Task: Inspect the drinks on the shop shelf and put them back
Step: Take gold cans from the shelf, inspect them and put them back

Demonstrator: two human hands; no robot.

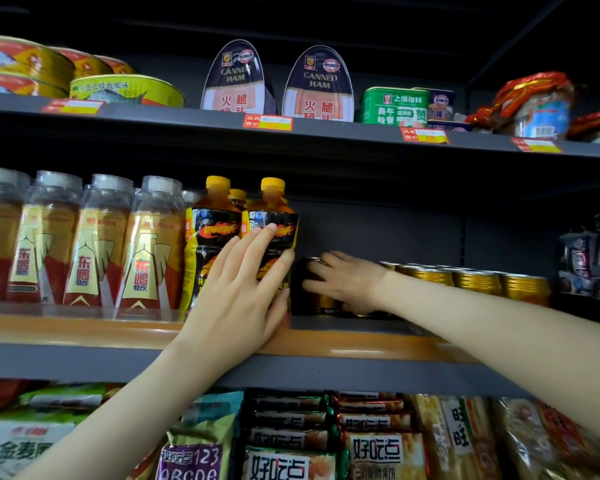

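Yellow-capped bottle (270, 207): left hand (239, 289) flat against it, fingers straight. Right hand (347, 278) curled round dark can (317, 302) just beside, same shelf (84, 329).

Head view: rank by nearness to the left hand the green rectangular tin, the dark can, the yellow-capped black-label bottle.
1. Yellow-capped black-label bottle, touched by the left hand.
2. Dark can, just right, same shelf.
3. Green rectangular tin, upper shelf.

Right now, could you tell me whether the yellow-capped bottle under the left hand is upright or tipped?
Upright: the bottle stands on the shelf, cap straight up, with the left hand spread against its label.
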